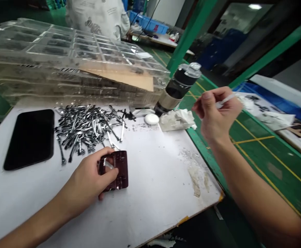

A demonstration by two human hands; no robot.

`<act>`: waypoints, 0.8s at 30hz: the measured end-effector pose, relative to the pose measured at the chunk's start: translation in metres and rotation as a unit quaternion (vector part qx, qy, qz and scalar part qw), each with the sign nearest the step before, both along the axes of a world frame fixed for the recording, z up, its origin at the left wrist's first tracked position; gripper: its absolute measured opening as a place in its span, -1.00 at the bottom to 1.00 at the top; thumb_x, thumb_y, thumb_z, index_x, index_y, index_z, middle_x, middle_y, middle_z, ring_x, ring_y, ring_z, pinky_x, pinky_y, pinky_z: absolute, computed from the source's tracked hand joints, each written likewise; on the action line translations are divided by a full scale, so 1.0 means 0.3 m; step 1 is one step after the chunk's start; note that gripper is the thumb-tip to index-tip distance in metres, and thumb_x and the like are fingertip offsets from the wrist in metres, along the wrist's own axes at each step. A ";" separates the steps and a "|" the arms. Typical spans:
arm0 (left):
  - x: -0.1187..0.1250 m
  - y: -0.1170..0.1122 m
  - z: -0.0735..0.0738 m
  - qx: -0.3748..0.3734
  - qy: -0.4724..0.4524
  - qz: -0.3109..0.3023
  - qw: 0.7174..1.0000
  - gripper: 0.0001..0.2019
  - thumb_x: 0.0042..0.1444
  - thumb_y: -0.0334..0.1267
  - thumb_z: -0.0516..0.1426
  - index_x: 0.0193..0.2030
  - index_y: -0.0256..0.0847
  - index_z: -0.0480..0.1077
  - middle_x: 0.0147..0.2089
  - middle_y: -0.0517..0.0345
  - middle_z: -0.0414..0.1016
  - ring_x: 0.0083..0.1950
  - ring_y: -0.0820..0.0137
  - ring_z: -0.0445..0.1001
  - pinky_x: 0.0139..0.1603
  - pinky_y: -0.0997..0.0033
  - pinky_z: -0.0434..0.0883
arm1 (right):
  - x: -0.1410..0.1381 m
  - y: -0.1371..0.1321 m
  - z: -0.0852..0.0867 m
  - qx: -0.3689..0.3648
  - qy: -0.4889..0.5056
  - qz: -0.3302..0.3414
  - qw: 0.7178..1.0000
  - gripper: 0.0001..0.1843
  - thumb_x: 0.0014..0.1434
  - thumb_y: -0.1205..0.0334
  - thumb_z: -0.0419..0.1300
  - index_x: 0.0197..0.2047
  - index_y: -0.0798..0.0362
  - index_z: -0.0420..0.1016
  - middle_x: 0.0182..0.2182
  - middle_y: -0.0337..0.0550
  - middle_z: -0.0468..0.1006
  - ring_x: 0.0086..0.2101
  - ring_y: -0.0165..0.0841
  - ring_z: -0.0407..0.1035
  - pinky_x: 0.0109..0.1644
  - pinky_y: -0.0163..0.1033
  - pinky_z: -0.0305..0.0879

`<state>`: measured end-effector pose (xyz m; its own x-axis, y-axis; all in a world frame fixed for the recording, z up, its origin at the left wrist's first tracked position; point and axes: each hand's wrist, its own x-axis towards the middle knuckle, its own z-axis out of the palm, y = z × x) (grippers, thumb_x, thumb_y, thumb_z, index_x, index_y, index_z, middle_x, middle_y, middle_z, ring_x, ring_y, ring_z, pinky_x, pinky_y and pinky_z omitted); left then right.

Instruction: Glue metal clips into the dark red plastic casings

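Note:
My left hand grips a dark maroon rectangular frame, perhaps a phone case, on the white board, with my thumb across its opening. Just above that hand lies a loose pile of small shiny metal parts. To the left, a black glass-faced slab, probably a phone, lies flat. My right hand is raised over the green bench mat, its fingers pinching a slim white pen-like tool. Part of that tool is hidden by my fingers.
Stacked clear plastic trays with a cardboard sheet rise behind the board. A lidded black-and-silver flask lies tilted beside a white round object and crumpled tissue. A person in a white printed top stands beyond.

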<state>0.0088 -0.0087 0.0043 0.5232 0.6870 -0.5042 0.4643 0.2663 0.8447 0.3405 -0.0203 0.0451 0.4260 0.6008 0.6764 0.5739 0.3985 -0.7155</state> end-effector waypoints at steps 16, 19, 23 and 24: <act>0.005 -0.008 0.006 0.000 -0.038 0.016 0.999 -0.65 0.09 -0.03 0.26 -0.04 -0.08 0.37 -0.32 0.22 0.49 -0.56 0.45 0.32 -0.58 0.46 0.39 | 0.073 -0.017 -0.011 -0.194 -0.189 -0.010 0.963 -0.75 0.23 0.05 0.34 -0.18 0.06 0.57 -0.58 -0.30 0.45 -0.55 -0.40 0.30 -0.39 -0.28 0.17; 0.004 -0.006 0.002 -0.004 -0.067 0.004 0.998 -0.72 0.14 -0.04 0.24 -0.09 -0.08 0.39 -0.38 0.25 0.44 -0.51 0.41 0.34 -0.58 0.48 0.41 | 0.010 -0.029 0.012 -0.220 -0.249 -0.020 0.943 -0.59 0.21 0.06 0.37 0.06 0.07 0.55 -0.60 -0.36 0.37 -0.57 -0.44 0.19 -0.40 -0.29 0.10; -0.001 -0.014 -0.002 0.007 -0.095 0.004 0.995 -0.76 0.19 -0.02 0.21 -0.10 -0.07 0.39 -0.36 0.25 0.45 -0.47 0.40 0.37 -0.58 0.50 0.42 | -0.153 -0.068 0.010 -0.298 -0.253 0.174 0.904 -0.73 0.27 0.04 0.31 -0.12 0.07 0.61 -0.61 -0.36 0.37 -0.59 -0.49 0.13 -0.45 -0.32 0.04; -0.002 -0.018 -0.002 0.010 -0.100 0.005 0.995 -0.76 0.20 -0.02 0.21 -0.09 -0.06 0.40 -0.35 0.25 0.47 -0.47 0.41 0.37 -0.57 0.50 0.43 | -0.200 -0.082 -0.003 -0.311 -0.231 0.234 0.892 -0.73 0.27 0.04 0.31 -0.14 0.08 0.61 -0.58 -0.35 0.41 -0.58 -0.49 0.18 -0.45 -0.34 0.07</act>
<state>0.0083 -0.0141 0.0036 0.6044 0.7021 -0.3765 0.2830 0.2525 0.9253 0.2806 -0.0448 0.0440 -0.2077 0.9600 0.1879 0.7404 0.2798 -0.6112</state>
